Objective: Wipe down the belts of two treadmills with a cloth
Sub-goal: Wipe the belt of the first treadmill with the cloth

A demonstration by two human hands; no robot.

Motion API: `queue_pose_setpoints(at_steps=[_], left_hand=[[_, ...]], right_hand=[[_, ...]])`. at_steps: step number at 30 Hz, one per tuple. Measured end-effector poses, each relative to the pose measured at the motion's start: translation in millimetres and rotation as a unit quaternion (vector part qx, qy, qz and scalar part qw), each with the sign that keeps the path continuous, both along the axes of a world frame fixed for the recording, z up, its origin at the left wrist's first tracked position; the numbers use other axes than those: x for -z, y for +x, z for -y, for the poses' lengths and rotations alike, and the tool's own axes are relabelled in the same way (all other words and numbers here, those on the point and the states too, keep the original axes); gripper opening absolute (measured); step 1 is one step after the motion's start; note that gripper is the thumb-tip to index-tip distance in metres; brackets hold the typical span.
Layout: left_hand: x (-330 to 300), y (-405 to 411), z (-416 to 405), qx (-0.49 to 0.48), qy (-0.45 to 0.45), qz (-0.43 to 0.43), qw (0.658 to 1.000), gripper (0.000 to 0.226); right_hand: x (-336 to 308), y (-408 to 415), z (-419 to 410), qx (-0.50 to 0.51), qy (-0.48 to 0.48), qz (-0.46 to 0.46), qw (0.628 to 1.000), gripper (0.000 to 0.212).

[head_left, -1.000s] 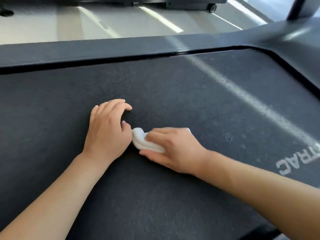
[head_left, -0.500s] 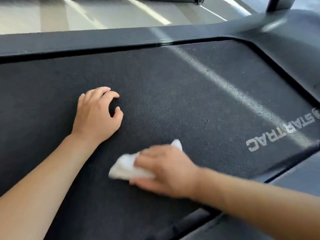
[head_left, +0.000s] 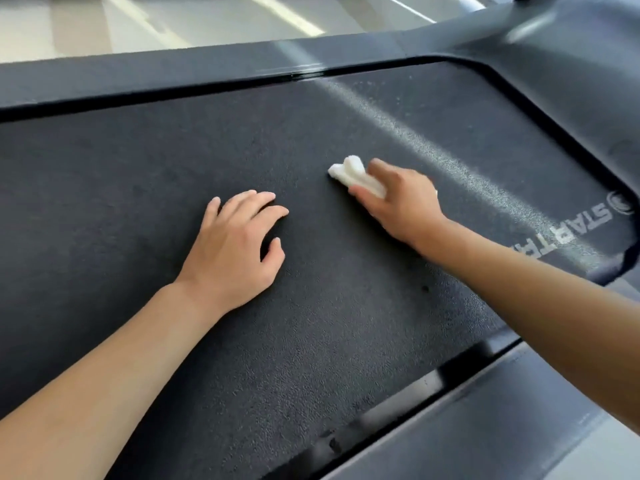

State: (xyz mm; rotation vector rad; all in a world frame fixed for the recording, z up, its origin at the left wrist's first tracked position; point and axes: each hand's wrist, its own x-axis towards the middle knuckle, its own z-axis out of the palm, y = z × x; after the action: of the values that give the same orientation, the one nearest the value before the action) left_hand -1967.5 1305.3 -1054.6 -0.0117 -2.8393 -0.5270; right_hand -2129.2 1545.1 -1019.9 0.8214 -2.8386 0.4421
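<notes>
A black textured treadmill belt (head_left: 138, 188) fills most of the view. A small bunched white cloth (head_left: 353, 174) lies on the belt right of centre. My right hand (head_left: 401, 202) grips the cloth and presses it against the belt, with the thumb on the near side and the fingers covering its back part. My left hand (head_left: 235, 244) rests on the belt to the left of the cloth, fingers loosely bent with the tips touching the surface, holding nothing. White brand lettering (head_left: 568, 226) is printed on the belt at the right.
A dark side rail (head_left: 173, 74) runs along the belt's far edge, with pale floor (head_left: 173, 22) beyond it. The motor cover (head_left: 571, 74) rises at the upper right. Another dark rail (head_left: 485, 420) borders the near right edge.
My right hand has swept the cloth away from me and to the right, from near the belt's near edge to its middle. The left hand stays planted on the belt.
</notes>
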Motion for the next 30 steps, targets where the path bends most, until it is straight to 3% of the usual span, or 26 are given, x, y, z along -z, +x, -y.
queue_pose_setpoints(at_steps=[2,5,9,11,13,15,17,24,30], left_hand=[[0.2,-2.7,1.1,0.002,0.006,-0.006,1.000,0.050],[0.2,-3.5,2.9,0.002,0.008,-0.016,1.000,0.049],[-2.1,-5.2,1.1,0.005,0.003,-0.020,1.000,0.048],[-2.9,-6.0,2.0,0.006,0.003,-0.019,1.000,0.048],[-4.1,-4.3,2.4,0.001,0.007,-0.021,1.000,0.047],[-6.0,-2.7,1.2,-0.004,0.020,-0.023,1.000,0.045],[-6.3,-2.0,0.7,-0.007,0.026,-0.027,0.999,0.043],[-9.4,7.5,1.1,-0.088,0.014,-0.049,0.995,0.035],[-15.0,68.9,29.5,0.013,-0.027,0.044,0.999,0.054]], right_hand=[[3.8,57.5,-8.4,-0.100,-0.017,0.011,0.995,0.035],[2.4,146.5,-19.6,-0.278,-0.037,0.075,0.957,0.031],[5.7,161.3,-18.5,-0.393,-0.021,0.084,0.916,0.032],[3.3,121.0,-13.0,-0.319,-0.042,0.071,0.944,0.031],[0.3,57.5,-8.7,-0.141,-0.044,0.027,0.989,0.034],[-2.2,0.2,-6.2,0.009,-0.026,0.017,0.999,0.038],[-1.9,-25.9,0.8,0.068,-0.010,0.024,0.997,0.038],[-3.3,35.8,17.6,0.027,-0.014,0.019,0.999,0.036],[1.2,117.9,44.1,-0.087,-0.024,0.033,0.995,0.034]])
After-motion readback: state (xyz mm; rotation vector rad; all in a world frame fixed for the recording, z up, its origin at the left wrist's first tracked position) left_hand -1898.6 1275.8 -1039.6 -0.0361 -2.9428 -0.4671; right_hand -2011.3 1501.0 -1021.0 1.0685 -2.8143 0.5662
